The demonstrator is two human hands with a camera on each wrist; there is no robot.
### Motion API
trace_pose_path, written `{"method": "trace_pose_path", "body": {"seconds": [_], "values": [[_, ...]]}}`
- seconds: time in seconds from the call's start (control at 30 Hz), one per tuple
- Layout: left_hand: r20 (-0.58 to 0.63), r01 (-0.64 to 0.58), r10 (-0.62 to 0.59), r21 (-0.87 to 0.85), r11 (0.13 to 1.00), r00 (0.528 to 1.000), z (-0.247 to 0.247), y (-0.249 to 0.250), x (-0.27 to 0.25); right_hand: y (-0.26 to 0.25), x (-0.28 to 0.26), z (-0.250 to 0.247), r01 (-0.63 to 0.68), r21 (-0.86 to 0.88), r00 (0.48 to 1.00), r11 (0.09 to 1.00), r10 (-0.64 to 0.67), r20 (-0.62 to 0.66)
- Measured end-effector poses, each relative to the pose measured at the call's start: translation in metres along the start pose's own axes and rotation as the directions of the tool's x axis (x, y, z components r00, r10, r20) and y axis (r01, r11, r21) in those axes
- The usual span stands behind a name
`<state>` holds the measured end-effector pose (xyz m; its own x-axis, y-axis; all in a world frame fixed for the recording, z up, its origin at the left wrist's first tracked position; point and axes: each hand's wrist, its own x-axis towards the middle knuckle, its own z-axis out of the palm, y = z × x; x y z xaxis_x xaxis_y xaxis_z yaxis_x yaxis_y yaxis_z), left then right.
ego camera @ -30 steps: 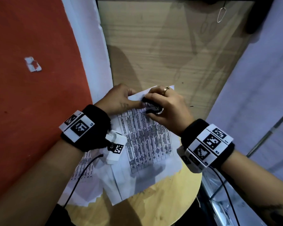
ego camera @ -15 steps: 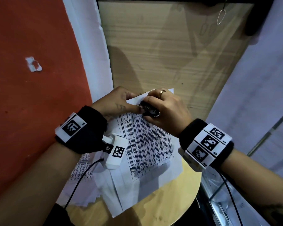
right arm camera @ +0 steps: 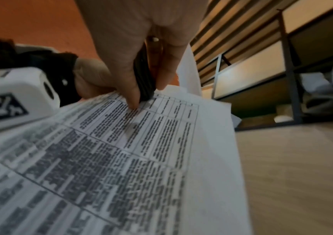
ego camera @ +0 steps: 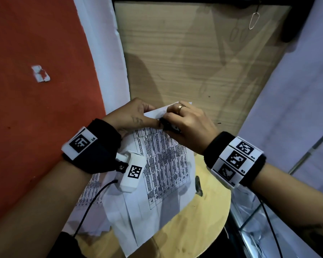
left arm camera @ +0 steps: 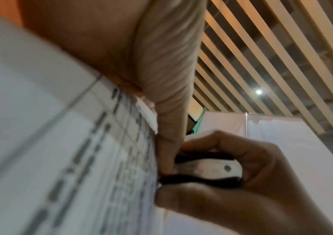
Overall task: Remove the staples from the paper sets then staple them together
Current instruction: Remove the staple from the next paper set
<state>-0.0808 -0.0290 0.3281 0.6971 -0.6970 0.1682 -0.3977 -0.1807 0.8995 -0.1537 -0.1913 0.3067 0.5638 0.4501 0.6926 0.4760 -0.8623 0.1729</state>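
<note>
While the left hand (ego camera: pixel 131 116) is pinching the printed paper set (ego camera: pixel 164 164) at its top corner, the right hand (ego camera: pixel 190 125) is squeezing a black staple remover (left arm camera: pixel 205 171) against that corner.

1. The white printed paper sheet (ego camera: pixel 164 164) carries a dense table of black text, too blurred to read in any view.
2. The white tags on the black right wristband (ego camera: pixel 237 161) show square black-and-white code patterns with tiny corner marks, roughly "R3" and "R4".
3. The white tag on the black left wristband (ego camera: pixel 82 144) shows a code pattern; its corner mark is illegible.
</note>
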Motion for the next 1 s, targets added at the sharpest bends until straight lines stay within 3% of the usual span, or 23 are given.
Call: {"method": "trace_pose_path", "body": {"seconds": [0.1,0.3,0.53,0.63,0.73,0.83,0.9,1.0], "values": [[-0.021,-0.009,0.010,0.001,1.000,1.000,0.001,-0.003,-0.002,-0.002,-0.002,0.002,-0.064,0.027,0.996,0.998,0.066,-0.052],[-0.076,-0.065,0.059,-0.082,0.995,0.995,0.005,-0.009,-0.006,-0.001,-0.008,0.004,-0.239,0.289,0.953,0.927,0.282,-0.115],[-0.085,-0.150,0.148,-0.013,0.989,0.985,0.002,-0.010,-0.004,-0.001,-0.008,0.003,-0.282,0.443,0.907,0.851,0.387,-0.165],[-0.161,-0.178,0.191,0.095,0.979,0.968,0.005,-0.015,-0.002,-0.004,-0.008,0.004,-0.280,0.386,0.916,0.879,0.365,-0.166],[-0.243,-0.167,0.217,0.210,0.963,0.945,0.010,-0.020,-0.001,-0.009,-0.006,0.005,-0.230,0.217,0.950,0.949,0.267,-0.161],[-0.299,-0.096,0.232,0.407,0.908,0.926,0.012,-0.021,0.000,-0.008,-0.005,0.007,-0.203,0.081,0.971,0.976,0.212,-0.115],[-0.342,-0.009,0.220,0.524,0.852,0.914,0.010,-0.021,-0.001,-0.002,-0.007,0.007,-0.241,0.024,0.966,0.970,0.242,-0.086],[-0.347,0.051,0.161,0.528,0.847,0.924,0.004,-0.025,-0.002,0.002,-0.016,0.009,-0.319,0.013,0.947,0.948,0.319,-0.042]]}}
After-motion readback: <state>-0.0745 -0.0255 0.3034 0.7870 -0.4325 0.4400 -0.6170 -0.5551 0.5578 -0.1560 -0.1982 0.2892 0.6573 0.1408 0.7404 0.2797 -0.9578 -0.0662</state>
